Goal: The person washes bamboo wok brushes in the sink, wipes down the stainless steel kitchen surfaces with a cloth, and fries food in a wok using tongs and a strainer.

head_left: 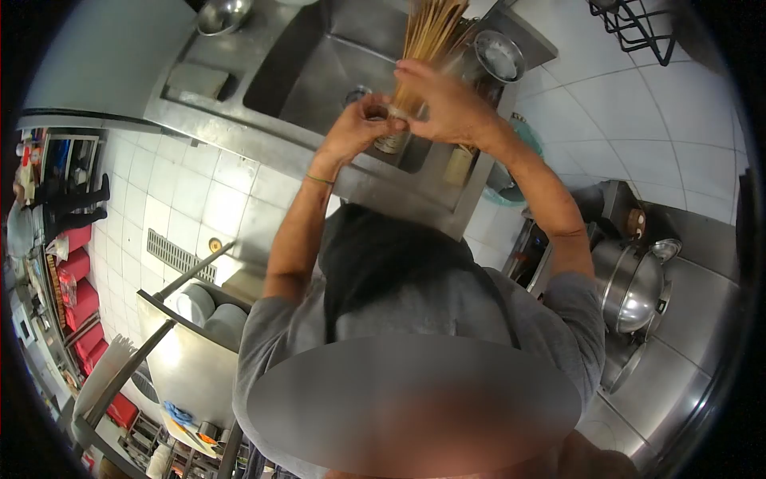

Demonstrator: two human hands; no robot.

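Note:
A bundle of thin tan sticks, like bamboo strips (431, 32), stands over the right end of the sink, fanned out at its far end. My left hand (355, 132) is closed, thumb and fingers pinching the bundle's lower end. My right hand (451, 104) curls around the sticks higher up, slightly blurred, its index finger lying across them. Just below the fingers shows a patterned, cylindrical piece (389, 144); whether it is the bundle's handle or a separate container I cannot tell.
The steel sink (311, 72) lies ahead, with a metal bowl (223, 16) at its left. A strainer-like round pan (500, 56) and a yellowish block (458, 166) sit at its right. Steel pots (630, 279) stand at right. A wheeled steel cart (191, 351) is at left.

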